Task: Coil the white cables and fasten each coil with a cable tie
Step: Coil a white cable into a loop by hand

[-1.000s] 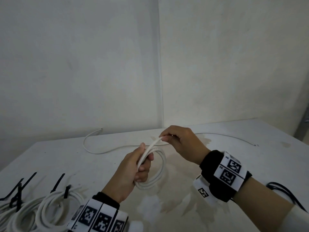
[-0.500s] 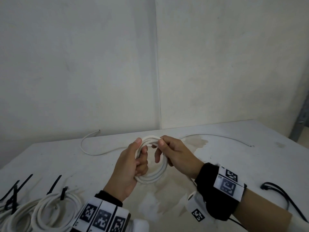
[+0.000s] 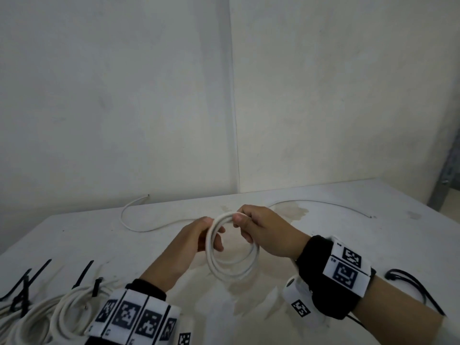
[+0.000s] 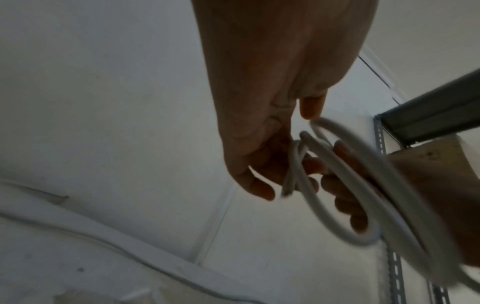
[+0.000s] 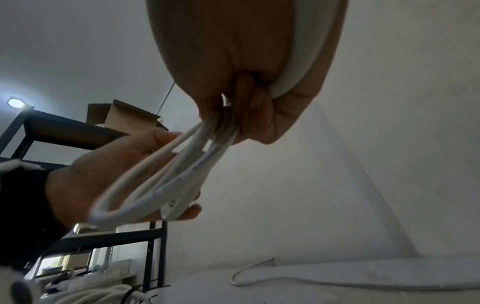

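A white cable coil (image 3: 232, 266) of a few loops hangs above the table between both hands. My left hand (image 3: 212, 231) grips its left side, thumb over the loops and fingers curled through the ring. My right hand (image 3: 245, 216) pinches the top of the coil between thumb and fingers. In the left wrist view the left hand (image 4: 285, 156) holds the coil (image 4: 345, 181), with a cut cable end poking out below the fingers. From the right wrist, the right hand (image 5: 241, 115) clamps the bundled loops of the coil (image 5: 166, 185).
A loose white cable (image 3: 139, 229) snakes across the far part of the white table (image 3: 99, 245) behind the hands. Tied white coils (image 3: 49, 314) and loose black cable ties (image 3: 83, 272) lie at the near left. A black cord (image 3: 408, 282) lies at the right.
My right hand brought the last strand it held out to the right back onto the coil and now pinches the coil's top. The coil has turned to face me more openly.
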